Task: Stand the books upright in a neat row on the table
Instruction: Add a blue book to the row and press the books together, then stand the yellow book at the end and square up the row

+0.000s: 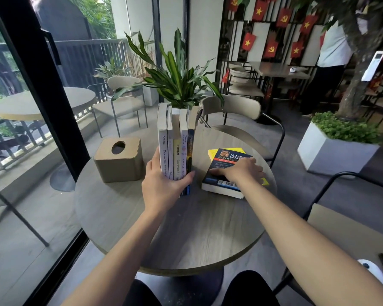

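— So, what have your hands got?

— My left hand (pixel 164 184) is wrapped around the foot of the row of books (pixel 177 146), thumb on the white cover at the left end, fingers (pixel 189 176) curled round the dark spine at the right end. Five of them stand upright, spines toward me, near the middle of the round table (pixel 203 228).

— And the other one?

— My right hand (pixel 239 171) lies flat, palm down, fingers spread, on the dark blue book (pixel 224 166). It presses on the cover; I am not gripping it. That book lies flat to the right of the row, just apart from it, on top of a yellow book (pixel 215 152) whose edges peek out beneath.

— Anything else on the table?

— A tan tissue box (pixel 119 162) to the left of the row, apart from it. Behind the row rises a leafy plant (pixel 177 78).
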Demonstrator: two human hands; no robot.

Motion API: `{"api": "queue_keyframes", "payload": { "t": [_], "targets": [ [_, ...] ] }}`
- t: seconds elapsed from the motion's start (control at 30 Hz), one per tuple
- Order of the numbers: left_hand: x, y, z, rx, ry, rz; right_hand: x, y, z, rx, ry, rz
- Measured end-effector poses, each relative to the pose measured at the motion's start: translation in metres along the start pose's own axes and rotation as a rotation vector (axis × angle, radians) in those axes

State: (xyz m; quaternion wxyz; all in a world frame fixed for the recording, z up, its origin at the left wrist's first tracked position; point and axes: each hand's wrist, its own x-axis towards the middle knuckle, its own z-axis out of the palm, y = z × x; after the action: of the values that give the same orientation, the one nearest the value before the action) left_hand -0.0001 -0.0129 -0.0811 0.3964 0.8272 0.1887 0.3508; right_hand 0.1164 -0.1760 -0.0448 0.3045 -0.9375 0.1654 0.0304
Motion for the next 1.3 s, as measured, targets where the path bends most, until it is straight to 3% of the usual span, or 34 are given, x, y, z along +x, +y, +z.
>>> {"api": "queue_keyframes", "payload": {
  "t": [0.17,0.33,0.6,0.8,1.03,1.3],
  "targets": [
    [0.0,0.001,0.0,-0.011,0.002,-0.004,-0.002,0.002,0.007,0.289,-0.03,-0.04],
    [0.0,0.001,0.0,-0.018,-0.008,0.004,-0.019,0.001,0.011,0.579,0.08,-0.19],
    [0.002,-0.001,0.001,-0.004,-0.005,0.015,-0.059,-0.007,0.013,0.868,0.195,-0.674],
    [0.003,-0.002,0.002,-0.005,-0.012,0.028,-0.069,-0.005,0.045,0.795,0.018,-0.876],
    [0.003,-0.003,0.004,-0.015,0.008,-0.007,-0.06,-0.01,0.041,0.835,-0.255,-0.91],
    [0.005,-0.004,0.003,-0.002,-0.022,0.02,-0.056,-0.011,0.033,0.798,-0.442,-0.978]
  ]
}}
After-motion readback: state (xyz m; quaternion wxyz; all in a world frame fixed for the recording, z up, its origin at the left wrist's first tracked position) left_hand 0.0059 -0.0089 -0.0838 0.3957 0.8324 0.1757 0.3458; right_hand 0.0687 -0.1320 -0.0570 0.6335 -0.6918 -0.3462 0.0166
